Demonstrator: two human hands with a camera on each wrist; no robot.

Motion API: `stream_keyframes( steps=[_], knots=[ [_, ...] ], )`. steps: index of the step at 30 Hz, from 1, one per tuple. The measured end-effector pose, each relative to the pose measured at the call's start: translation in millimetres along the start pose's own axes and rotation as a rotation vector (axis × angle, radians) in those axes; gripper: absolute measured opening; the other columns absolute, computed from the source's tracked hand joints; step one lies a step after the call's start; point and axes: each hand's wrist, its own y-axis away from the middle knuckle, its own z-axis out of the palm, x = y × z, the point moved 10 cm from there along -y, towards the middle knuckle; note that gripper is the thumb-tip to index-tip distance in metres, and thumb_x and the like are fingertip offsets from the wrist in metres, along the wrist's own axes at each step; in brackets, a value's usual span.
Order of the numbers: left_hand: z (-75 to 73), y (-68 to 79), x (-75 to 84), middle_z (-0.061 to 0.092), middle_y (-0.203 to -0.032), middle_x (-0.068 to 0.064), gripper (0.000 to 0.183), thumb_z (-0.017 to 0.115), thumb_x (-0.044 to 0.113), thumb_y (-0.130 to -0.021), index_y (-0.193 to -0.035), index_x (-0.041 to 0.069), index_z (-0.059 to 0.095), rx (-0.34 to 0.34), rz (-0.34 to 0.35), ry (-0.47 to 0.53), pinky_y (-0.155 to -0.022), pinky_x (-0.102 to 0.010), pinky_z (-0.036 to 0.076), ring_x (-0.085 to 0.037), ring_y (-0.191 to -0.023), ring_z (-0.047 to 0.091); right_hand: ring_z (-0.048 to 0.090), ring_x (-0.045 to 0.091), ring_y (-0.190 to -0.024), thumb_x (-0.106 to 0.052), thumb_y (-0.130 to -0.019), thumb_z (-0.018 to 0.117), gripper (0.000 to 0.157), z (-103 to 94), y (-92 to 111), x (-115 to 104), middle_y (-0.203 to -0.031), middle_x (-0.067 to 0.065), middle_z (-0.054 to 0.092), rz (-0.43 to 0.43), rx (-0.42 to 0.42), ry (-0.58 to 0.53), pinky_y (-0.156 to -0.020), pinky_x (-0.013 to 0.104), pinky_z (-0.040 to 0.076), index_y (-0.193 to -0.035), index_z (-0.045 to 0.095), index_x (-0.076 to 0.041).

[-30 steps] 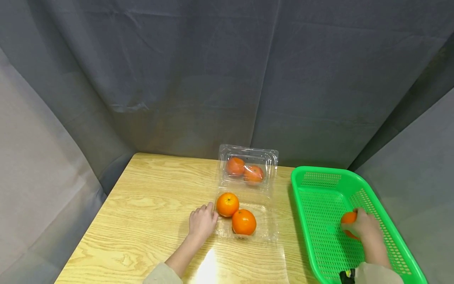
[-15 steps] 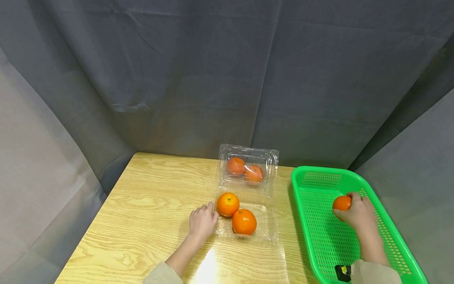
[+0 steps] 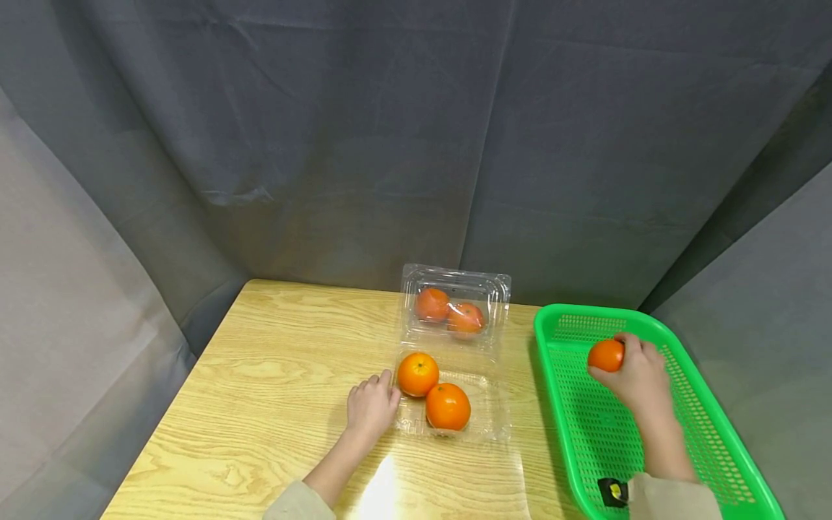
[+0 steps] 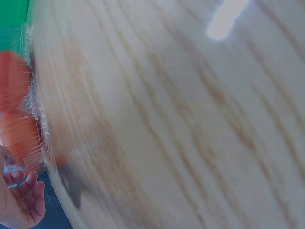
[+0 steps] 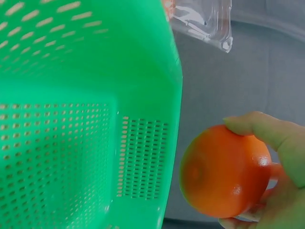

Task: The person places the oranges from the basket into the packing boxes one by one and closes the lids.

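Right hand: I see the right hand [image 3: 642, 379] grip one orange fruit [image 3: 606, 356], its thumb and fingers bent around the sides.
Held fruit: in the head view it appears over the green basket [image 3: 552, 404]; its height above the basket floor I cannot tell.
Left hand: my left hand [image 3: 372, 408] is at the left edge of the clear container [image 3: 484, 397], and its fingers are bent, holding this edge.
Near fruits: the rear orange [image 3: 417, 374] and the front orange [image 3: 448, 406] sit against each other in the near part of the container.
Far clear part: the raised plastic [image 3: 495, 289] shows two duller orange shapes [image 3: 465, 320]; if they are fruits or reflections, I cannot tell.
Tabletop: the wood-grain tabletop [image 3: 273, 375] carries the container, with the basket standing to the right side.
Wrist: a black piece [image 3: 609, 492] with a yellow mark is beside the right sleeve [image 3: 672, 498].
Background: a dark grey curtain [image 3: 351, 144] hangs behind.
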Motion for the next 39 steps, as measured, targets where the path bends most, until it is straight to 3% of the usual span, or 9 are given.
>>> stream_keyframes(
  steps=[18,39],
  knots=[
    [0.3,0.9,-0.2,0.06,-0.069,-0.006,0.022,0.056,0.023,-0.082,-0.095,0.007,0.062,0.001,0.003,-0.005,-0.05,-0.031,0.042,-0.021,-0.055,0.054,0.039,0.049,-0.092,-0.018,-0.069,0.073,0.065,1.5,-3,-42,-0.108,0.033,0.039,-0.081,0.054,-0.053,-0.06,0.054,0.039,-0.12,0.04,0.006],
    [-1.1,0.6,0.7,0.061,-0.07,-0.007,0.023,0.055,0.024,-0.083,-0.097,0.007,0.062,0.001,0.005,0.0,-0.051,-0.031,0.043,-0.022,-0.057,0.056,0.041,0.046,-0.101,-0.016,-0.068,0.075,0.065,31.0,-6,-92,-0.116,0.031,0.041,-0.173,0.005,-0.1,-0.07,0.058,0.043,-0.12,0.043,0.006]
  ],
)
